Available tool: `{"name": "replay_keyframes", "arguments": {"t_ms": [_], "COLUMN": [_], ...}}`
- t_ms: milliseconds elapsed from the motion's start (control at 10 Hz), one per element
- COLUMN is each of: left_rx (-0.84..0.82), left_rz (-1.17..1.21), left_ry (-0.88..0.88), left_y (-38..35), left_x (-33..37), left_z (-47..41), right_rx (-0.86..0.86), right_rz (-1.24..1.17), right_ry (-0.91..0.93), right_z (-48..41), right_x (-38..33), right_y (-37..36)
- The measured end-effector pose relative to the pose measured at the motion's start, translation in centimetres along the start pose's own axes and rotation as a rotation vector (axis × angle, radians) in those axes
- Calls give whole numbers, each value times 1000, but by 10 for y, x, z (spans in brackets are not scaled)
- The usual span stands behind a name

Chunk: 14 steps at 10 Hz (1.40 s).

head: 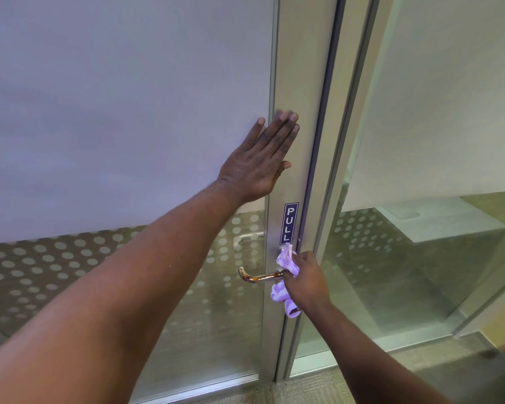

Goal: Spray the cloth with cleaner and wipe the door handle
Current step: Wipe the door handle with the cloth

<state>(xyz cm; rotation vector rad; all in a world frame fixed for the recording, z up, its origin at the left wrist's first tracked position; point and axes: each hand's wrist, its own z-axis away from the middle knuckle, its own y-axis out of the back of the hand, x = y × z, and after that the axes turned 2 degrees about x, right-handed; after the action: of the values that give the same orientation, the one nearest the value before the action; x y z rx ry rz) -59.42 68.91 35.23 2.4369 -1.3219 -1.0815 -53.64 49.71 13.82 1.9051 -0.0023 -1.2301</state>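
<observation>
A shiny metal lever handle (257, 276) sticks out to the left from the aluminium door frame (301, 83). My right hand (306, 282) is shut on a crumpled lilac cloth (286, 259) and presses it against the base of the handle, where it meets the frame. Part of the cloth hangs below my fist. My left hand (263, 158) lies flat with fingers spread against the frosted glass door (114, 112) and its frame, above the handle. No spray bottle is in view.
A blue PULL sticker (291, 223) sits on the frame just above the cloth. A fixed glass panel (435, 141) stands to the right of the door, with a white ledge behind it. Carpet (318, 386) covers the floor below.
</observation>
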Motion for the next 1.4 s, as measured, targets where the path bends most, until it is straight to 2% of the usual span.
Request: {"name": "replay_keyframes", "arguments": {"t_ms": [300,600,700,800,900,1100,1200,1300,1400], "left_rx": [-24,-16,-16,-25,-31,-44,-48,-54,-69], "left_rz": [-14,-18,-24,-26,-17,-5,6,18,20], "left_ry": [1,2,2,-1,-3,3,6,6,4], "left_y": [3,2,2,3,4,5,5,5,6], "left_x": [1,0,0,0,0,0,0,0,1], "left_z": [0,0,0,0,0,1,1,2,2], "right_rx": [39,-128,-134,-111,-83,-126,-76,-38,-44], "right_rz": [13,190,177,261,273,479,581,569,484], "right_ry": [-53,72,83,164,245,497,553,542,453], "right_z": [18,27,25,26,33,46,48,48,44], "right_x": [-29,-76,-82,-85,-83,-61,-48,-34,-20], "right_y": [-18,-56,-63,-71,-71,-59,-47,-40,-32]}}
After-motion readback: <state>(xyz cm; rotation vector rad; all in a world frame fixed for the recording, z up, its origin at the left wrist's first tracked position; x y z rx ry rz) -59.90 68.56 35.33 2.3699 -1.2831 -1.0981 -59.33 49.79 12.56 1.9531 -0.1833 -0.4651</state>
